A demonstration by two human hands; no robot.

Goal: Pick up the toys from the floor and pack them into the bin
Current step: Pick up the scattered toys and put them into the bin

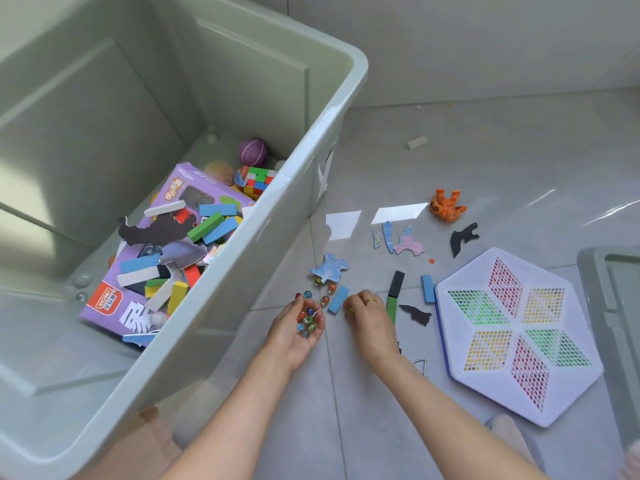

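The bin [304, 161] holds a purple box [152, 271], blocks and a ball — just beside it, the left hand [298, 327] cups marbles [306, 318], the right hand [367, 313] pinches one off the floor [502, 161].

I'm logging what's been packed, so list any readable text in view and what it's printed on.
"XCBAI" or similar, on the red logo patch of the purple box in the bin: blurred, so uncertain.
Large white characters on the box's lower end: partly covered, unreadable.
Yellow badge near the box's top: characters too small to read.
White marks on the bin's outer wall: illegible.
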